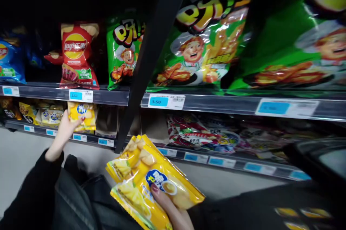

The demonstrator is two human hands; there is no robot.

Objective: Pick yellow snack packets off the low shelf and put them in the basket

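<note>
At the lower shelf, my left hand [71, 126] is closed on a yellow snack bag [89, 117] with a blue logo, thumb across its front. Close to me, my right hand [173, 210] grips several yellow snack bags [146, 161] stacked together. Their fronts show a blue emblem and pictures of pale chips; the thumb presses on the top one while the other fingers are hidden beneath. More small snack bags [51, 115] lie on the lower shelf left of my left hand.
On the upper shelf stand a red Lay's bag [78, 57], a blue bag [10, 60] and large green snack bags [200, 49]. A dark upright post [151, 46] divides the shelving. Red and dark candy packets [191, 132] fill the lower right shelf.
</note>
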